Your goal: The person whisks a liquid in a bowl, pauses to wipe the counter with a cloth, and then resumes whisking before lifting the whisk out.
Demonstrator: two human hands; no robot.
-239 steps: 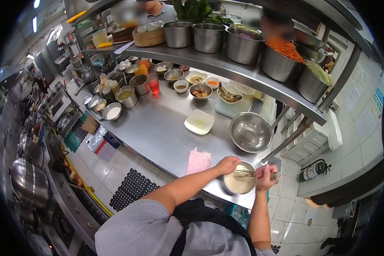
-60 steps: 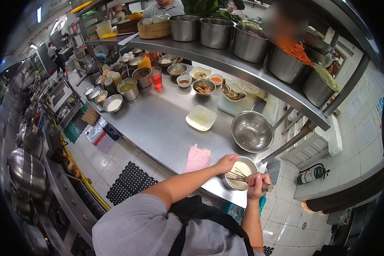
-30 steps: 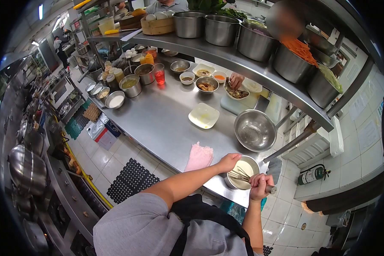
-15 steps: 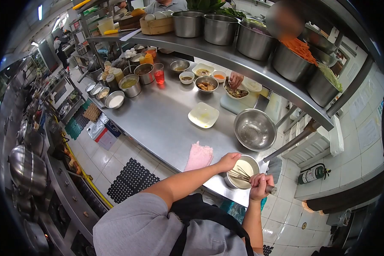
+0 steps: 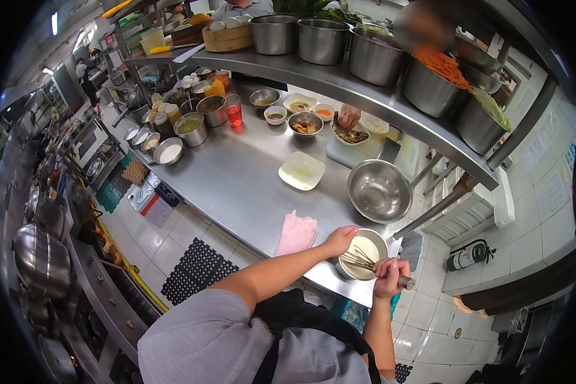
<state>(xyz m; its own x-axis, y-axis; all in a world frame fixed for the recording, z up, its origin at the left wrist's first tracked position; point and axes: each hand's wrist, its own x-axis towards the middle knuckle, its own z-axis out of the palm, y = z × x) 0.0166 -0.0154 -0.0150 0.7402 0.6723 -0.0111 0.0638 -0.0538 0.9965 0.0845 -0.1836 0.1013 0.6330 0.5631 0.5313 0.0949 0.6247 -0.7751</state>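
A steel bowl (image 5: 341,271) of pale creamy batter stands at the near right corner of the steel table. My left hand (image 5: 341,241) is closed on its left rim. In my right hand (image 5: 391,276) is a wire whisk (image 5: 360,257), gripped by its handle, with its wires dipped in the batter. Beyond them sits a larger steel bowl (image 5: 380,191), wet inside, with a little froth at its bottom. A folded pink cloth (image 5: 297,234) lies left of my left hand, and past it rests a white dish (image 5: 301,171) with yellow smears.
Another person's hand (image 5: 349,117) reaches into a bowl of dark food across the table (image 5: 230,185). A steel shelf (image 5: 313,72) overhead carries several pots. Sauces and a red glass (image 5: 234,115) stand at the far left. A post (image 5: 432,208) rises at the right.
The whisk and my right hand have shifted only slightly at the bowl. My left hand keeps its hold on the rim. The whole view has moved a little.
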